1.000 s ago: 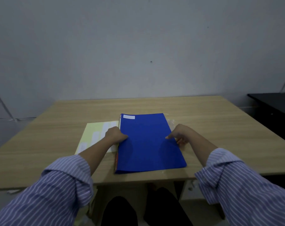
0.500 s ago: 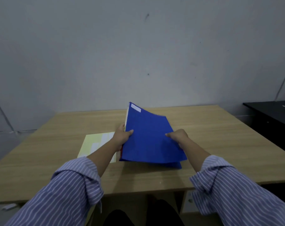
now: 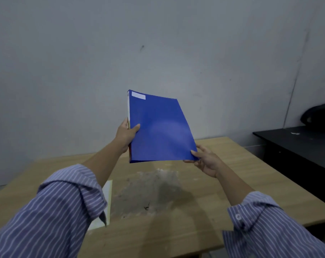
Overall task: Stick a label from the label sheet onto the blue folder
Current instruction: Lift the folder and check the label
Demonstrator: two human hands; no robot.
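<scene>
The blue folder (image 3: 158, 129) is held up in the air above the table, tilted, its front facing me. A white label (image 3: 138, 95) sits stuck at its top left corner. My left hand (image 3: 126, 135) grips the folder's left spine edge, thumb on the front. My right hand (image 3: 207, 162) holds the lower right corner from below. The pale yellow label sheet (image 3: 106, 203) lies on the table, mostly hidden behind my left sleeve.
The wooden table (image 3: 223, 183) below has a scuffed grey patch (image 3: 148, 190) where the folder lay. A black desk (image 3: 299, 146) with a dark object on it stands at the right. A plain grey wall is behind.
Both hands lifted the folder from flat on the table up into the air, and the view tilted upward. The label sheet stayed on the table.
</scene>
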